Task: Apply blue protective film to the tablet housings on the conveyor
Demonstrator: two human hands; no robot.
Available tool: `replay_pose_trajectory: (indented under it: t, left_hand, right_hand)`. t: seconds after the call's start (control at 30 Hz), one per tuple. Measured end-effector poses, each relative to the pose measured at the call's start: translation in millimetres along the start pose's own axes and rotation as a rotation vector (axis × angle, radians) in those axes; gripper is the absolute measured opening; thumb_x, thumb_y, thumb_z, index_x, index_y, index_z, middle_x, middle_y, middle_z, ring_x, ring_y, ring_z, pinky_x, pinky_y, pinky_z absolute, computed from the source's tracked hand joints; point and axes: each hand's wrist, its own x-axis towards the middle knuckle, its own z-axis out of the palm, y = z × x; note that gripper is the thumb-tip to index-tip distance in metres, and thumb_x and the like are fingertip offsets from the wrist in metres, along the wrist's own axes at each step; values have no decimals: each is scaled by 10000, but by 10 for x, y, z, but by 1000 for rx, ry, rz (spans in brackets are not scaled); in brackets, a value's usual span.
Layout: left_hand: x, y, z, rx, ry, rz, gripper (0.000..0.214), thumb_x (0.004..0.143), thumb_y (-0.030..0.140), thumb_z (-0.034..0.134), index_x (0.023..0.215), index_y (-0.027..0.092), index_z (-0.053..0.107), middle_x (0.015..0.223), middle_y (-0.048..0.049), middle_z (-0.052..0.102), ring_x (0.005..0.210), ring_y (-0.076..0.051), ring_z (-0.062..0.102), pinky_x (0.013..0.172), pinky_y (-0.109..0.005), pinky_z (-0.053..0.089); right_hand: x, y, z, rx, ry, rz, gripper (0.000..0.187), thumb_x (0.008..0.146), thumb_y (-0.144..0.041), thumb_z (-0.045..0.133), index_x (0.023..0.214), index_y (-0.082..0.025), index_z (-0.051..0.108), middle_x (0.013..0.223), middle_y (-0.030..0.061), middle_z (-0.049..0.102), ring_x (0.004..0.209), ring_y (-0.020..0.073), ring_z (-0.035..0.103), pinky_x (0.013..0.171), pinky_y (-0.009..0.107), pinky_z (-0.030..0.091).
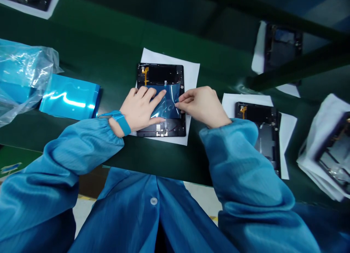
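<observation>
An opened black device frame (161,75) lies on a white sheet (191,72) in the middle of the green belt. A blue film (171,101) covers its centre. My left hand (140,107) lies flat on the film's left part, fingers stretched out. My right hand (203,105) pinches the film's right edge between thumb and fingers. Both arms wear blue sleeves, and a blue strap (120,121) circles the left wrist.
A stack of blue films (69,96) lies at the left beside a clear plastic bag (23,76). Further black device frames on white sheets sit at the right (262,129), far right (332,150) and back right (283,45). The green belt (109,37) runs across.
</observation>
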Motion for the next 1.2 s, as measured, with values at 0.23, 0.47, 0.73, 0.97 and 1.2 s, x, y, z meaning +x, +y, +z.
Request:
replay_pose_trajectory:
  t: [0.23, 0.47, 0.73, 0.97, 1.2]
  left_hand:
    - [25, 19, -37, -25, -28, -45, 958, 922, 733, 537, 1574, 59, 345, 1383, -234, 538, 1232, -409, 502, 996, -486, 373]
    - [19, 20, -43, -34, -18, -34, 943, 928, 701, 555, 1576, 50, 343, 1389, -234, 542, 1224, -410, 509, 982, -499, 382]
    - [42, 13, -32, -69, -12, -42, 962, 913, 693, 581, 1596, 70, 313, 1394, -230, 539, 1223, -414, 506, 987, -498, 379]
    - [52, 15, -19, -73, -6, -52, 1001, 891, 681, 625, 1593, 43, 302, 1379, -231, 546, 1215, -411, 514, 974, -490, 392]
    - [53, 10, -18, -89, 10, -50, 982, 873, 686, 646, 1565, 50, 360, 1375, -233, 557, 1208, -409, 523, 973, -497, 397]
  right_hand:
    - [34, -41, -34, 200, -105, 196, 164, 750, -99, 787, 674, -199, 682, 592, 32, 670, 532, 186, 649, 676, 387, 606]
    - [26, -128, -54, -163, -124, -14, 344, 843, -260, 724, 528, -226, 592, 508, 24, 586, 612, 224, 640, 852, 453, 543]
    - [73, -36, -69, -156, -168, -90, 348, 854, -279, 681, 535, -197, 567, 540, -3, 539, 563, 141, 476, 671, 338, 404]
    - [15, -29, -176, -19, -182, -55, 330, 857, -337, 698, 563, -198, 640, 539, 1, 593, 531, 127, 494, 569, 307, 364]
    - [8, 17, -70, 167, -101, 53, 221, 796, -382, 782, 712, -192, 707, 570, 15, 659, 531, 157, 618, 566, 291, 480]
